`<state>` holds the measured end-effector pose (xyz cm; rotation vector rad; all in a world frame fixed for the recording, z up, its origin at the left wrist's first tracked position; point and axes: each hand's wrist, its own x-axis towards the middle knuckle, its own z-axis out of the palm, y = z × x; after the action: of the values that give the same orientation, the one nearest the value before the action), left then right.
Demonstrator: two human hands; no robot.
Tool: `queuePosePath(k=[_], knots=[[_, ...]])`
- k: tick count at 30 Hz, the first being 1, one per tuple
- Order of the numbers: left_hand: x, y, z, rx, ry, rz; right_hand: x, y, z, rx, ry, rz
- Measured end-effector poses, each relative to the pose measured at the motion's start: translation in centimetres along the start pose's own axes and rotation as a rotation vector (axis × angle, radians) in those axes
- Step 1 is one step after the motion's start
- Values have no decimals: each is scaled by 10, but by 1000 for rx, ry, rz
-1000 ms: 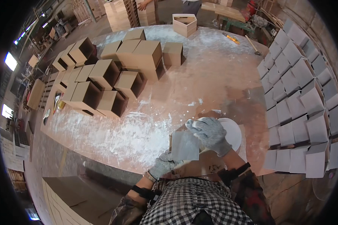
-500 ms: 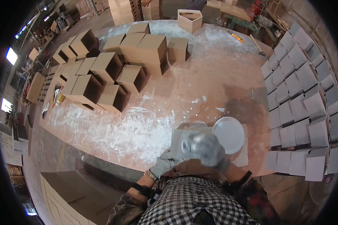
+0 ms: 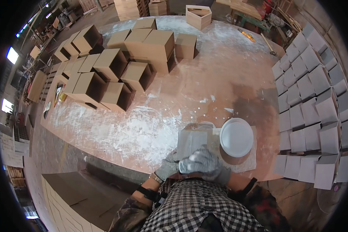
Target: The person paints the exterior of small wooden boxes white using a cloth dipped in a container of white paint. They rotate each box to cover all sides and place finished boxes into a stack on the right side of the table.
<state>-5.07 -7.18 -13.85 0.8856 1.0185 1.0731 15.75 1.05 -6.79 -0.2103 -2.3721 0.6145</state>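
A box point(image 3: 192, 140) with a greyish-white coated face stands at the near edge of the table, just in front of my checked apron. My left hand point(image 3: 168, 165), in a grey knit glove, grips its near left corner with the fingers closed. My right hand point(image 3: 207, 164), gloved and smeared with white, is closed over the near part of the box. Something whitish shows at its fingertips, but I cannot make out what it is. To the right, a round white tub point(image 3: 236, 137) of pale paint-like stuff rests on a stained sheet point(image 3: 248, 163).
Brown open-ended cardboard boxes point(image 3: 143, 42) are stacked at the far left of the white-smeared table point(image 3: 208, 83). Rows of whitish boxes point(image 3: 309, 108) line the right side. A hammer point(image 3: 267, 44), a yellow tool point(image 3: 246, 35) and a wooden frame point(image 3: 198, 18) lie at the far edge.
My right hand has drawn back toward my body over the box, baring more of its pale face. My left hand stays at the corner. The view has shifted slightly.
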Motion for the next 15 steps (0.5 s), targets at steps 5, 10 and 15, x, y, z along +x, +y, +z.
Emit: queuePosePath(k=[5, 10, 15], knots=[[9, 21, 5, 524, -81, -110, 47, 75, 2, -334, 109, -20], [4, 5, 1, 736, -13, 116, 32, 30, 21, -232, 173, -8], [5, -5, -2, 959, -32, -33, 34, 14, 9, -25, 74, -41]])
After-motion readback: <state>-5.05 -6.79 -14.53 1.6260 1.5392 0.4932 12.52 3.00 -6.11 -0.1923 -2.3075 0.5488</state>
